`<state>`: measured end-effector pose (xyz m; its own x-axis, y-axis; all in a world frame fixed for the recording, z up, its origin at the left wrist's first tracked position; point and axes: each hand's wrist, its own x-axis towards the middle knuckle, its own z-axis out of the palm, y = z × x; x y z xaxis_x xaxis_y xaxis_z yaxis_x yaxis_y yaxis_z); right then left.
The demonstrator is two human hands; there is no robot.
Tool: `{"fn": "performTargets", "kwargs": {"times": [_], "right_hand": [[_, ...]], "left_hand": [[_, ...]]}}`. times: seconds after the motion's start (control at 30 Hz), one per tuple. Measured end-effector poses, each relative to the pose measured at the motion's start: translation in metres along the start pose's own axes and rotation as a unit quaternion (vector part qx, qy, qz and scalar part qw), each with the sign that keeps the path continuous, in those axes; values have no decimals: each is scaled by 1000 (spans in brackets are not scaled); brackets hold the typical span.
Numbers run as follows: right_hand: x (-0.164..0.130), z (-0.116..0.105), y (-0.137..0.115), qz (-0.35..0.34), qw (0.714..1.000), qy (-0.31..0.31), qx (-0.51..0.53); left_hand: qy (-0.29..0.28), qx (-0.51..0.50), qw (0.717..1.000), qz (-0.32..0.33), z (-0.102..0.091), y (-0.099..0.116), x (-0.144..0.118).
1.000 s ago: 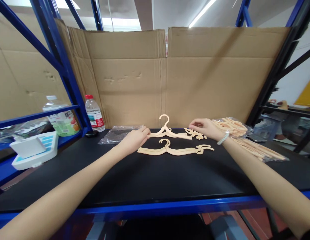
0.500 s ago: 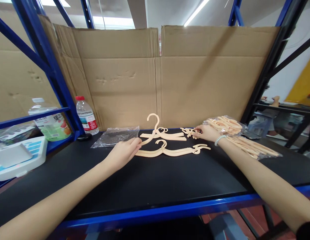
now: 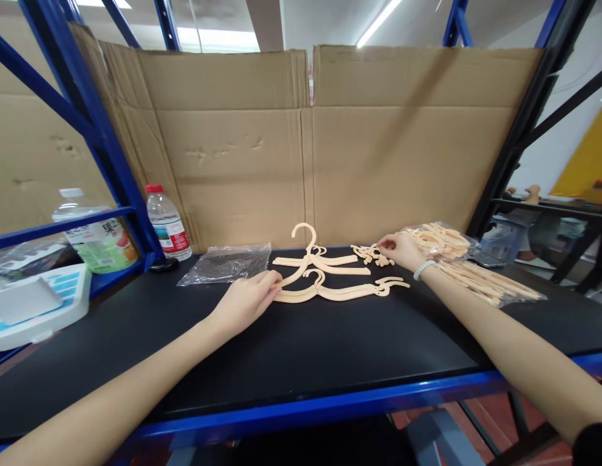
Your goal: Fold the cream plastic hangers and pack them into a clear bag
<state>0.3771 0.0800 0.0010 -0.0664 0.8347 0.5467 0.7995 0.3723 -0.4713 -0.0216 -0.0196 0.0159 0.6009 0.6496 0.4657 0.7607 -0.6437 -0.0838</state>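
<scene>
The left hand (image 3: 247, 299) rests on the black table (image 3: 301, 349), its fingers (image 3: 270, 283) closed narrowly on the left arm tip of a cream plastic clothes hanger (image 3: 301, 255), which tilts upward with its hook raised. Just to the right of those fingers, a second cream plastic hanger (image 3: 340, 291) lies flat on the table. A third cream hanger (image 3: 337, 261) lies flat just behind it.

The right hand (image 3: 402, 250), with a pale bead bracelet (image 3: 424, 268) at the wrist, has its fingers (image 3: 384, 244) pinched narrowly at a small heap of cream plastic clips (image 3: 373, 255); whether a clip is held cannot be told. Directly right of this hand lies a clear bag of cream hangers (image 3: 468, 265).

Left of the left fingers, a crumpled clear plastic bag (image 3: 228, 262) lies on the table. Further left stands a clear water bottle with a red cap (image 3: 166, 223). Brown cardboard sheets (image 3: 330, 142) stand behind everything.
</scene>
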Motion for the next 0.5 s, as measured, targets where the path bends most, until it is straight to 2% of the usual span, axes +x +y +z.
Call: {"fn": "performTargets", "kwargs": {"times": [0.13, 0.3, 0.4, 0.5], "right_hand": [[-2, -19, -8, 41, 992, 32, 116], [-14, -39, -32, 78, 960, 9, 267], [-28, -42, -46, 99, 935, -19, 340], [-42, -35, -55, 124, 909, -57, 394]], "left_hand": [[7, -12, 1000, -4, 1, 1, 0], [14, 12, 1000, 10, 0, 2, -1], [17, 19, 1000, 16, 1, 2, -2], [15, 29, 999, 16, 3, 1, -3]]}}
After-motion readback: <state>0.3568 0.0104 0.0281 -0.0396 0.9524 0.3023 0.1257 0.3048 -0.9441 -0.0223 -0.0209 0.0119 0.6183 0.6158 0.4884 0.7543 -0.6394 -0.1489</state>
